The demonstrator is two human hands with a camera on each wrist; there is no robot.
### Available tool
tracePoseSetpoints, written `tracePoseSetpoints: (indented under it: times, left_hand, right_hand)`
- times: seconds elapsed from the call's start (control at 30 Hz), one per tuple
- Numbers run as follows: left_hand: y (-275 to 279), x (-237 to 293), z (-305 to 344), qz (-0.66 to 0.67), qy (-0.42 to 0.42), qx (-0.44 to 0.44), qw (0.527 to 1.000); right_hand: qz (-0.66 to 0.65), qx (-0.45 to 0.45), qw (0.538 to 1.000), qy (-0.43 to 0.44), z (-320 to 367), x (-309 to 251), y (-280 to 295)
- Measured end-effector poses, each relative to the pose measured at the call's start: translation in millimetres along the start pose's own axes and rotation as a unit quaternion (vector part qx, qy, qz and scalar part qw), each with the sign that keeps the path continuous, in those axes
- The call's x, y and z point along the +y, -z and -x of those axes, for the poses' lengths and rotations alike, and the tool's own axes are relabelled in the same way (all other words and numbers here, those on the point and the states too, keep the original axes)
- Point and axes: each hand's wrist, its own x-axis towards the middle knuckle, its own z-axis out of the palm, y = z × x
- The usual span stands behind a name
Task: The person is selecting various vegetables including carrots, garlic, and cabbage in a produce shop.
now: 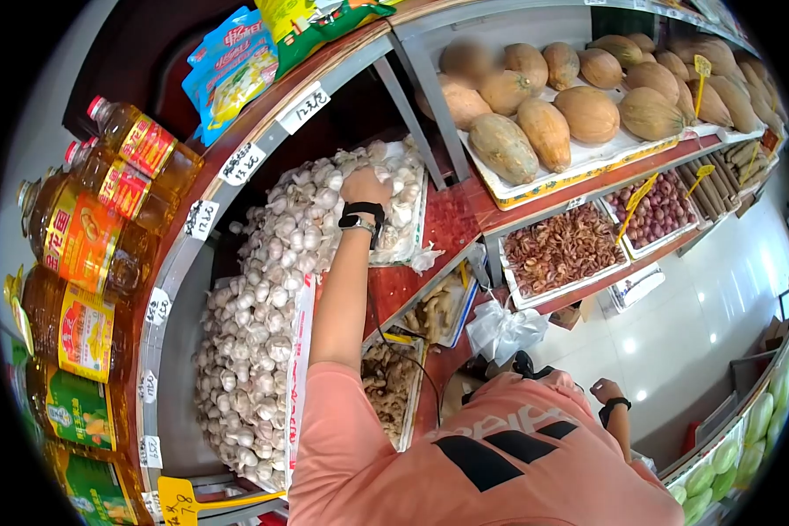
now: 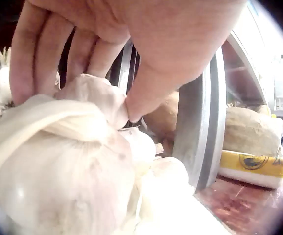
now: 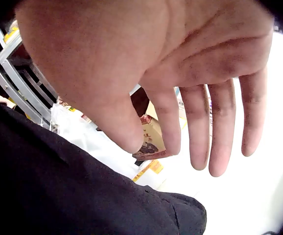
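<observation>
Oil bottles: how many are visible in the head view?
6 oil bottles, in a column left of the garlic: two red-labelled on top, two yellow-labelled in the middle, two green-labelled at the bottom. More may be hidden beyond the edge.

shelf (image 1: 451,223) red wood | garlic (image 1: 263,298) heaped in bay | squash (image 1: 543,123) on tray (image 1: 587,168), next bay

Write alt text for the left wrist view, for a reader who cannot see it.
Seen very close, the left hand pinches a white garlic bulb between thumb and fingers on top of a garlic pile. Behind stand a grey metal shelf post and a tan squash on a yellow-edged tray.
</observation>
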Motion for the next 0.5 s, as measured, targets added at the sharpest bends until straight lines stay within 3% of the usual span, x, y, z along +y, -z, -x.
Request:
tracePoseSetpoints:
  times: [0.03, 0.17, 0.27, 0.43, 0.5]
  left_hand:
    - [3.4, -1.9, 3.1, 0.030, 0.007, -0.021, 0.999]
    - [-10.4, -14.5, 8.0, 0.111, -0.031, 0.057, 0.992]
    - [-8.3, -15.2, 6.8, 0.132, -0.020, 0.049, 0.990]
    - [3.5, -16.6, -22.9, 0.238, -0.029, 0.032, 0.970]
    - [2.2, -17.2, -54.0, 0.193, -0.031, 0.020, 0.981]
  right_hand:
    - [-0.015, -0.006, 1.000, -0.005, -6.4, 3.0, -6.2]
    - [-0.110, -0.059, 0.991, -0.046, -14.8, 8.9, -20.5]
    - [-0.167, -0.070, 0.980, -0.088, -18.6, 21.3, -31.9]
    - [-0.333, -0.068, 0.920, -0.196, -16.9, 65.0, -61.0]
    - [-0.368, -0.067, 0.904, -0.209, -12.8, 79.0, -68.5]
